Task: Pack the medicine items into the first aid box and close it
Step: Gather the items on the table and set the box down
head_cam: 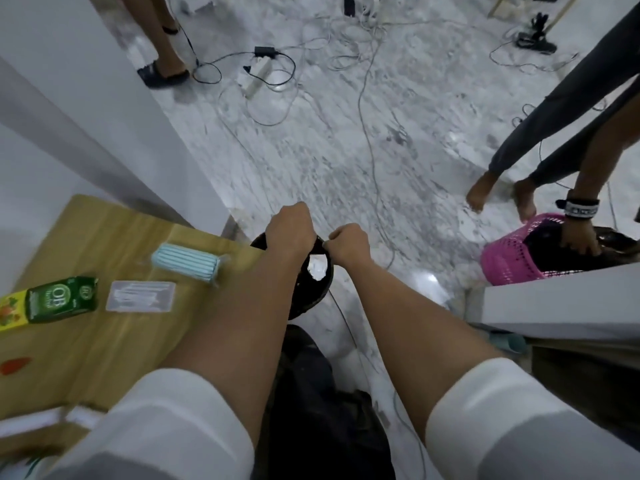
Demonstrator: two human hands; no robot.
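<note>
A black bin [308,289] stands on the marble floor [346,150]. Right of the bin sits a pink basket [505,261]; beyond it, cables [367,133] and a power strip [258,76].

Only "OB" reads, on the green box [62,299]; smaller print is blurred.

floor [346,140]: glossy marble | basket [505,261]: pink plastic mesh | case [140,296]: clear plastic
</note>
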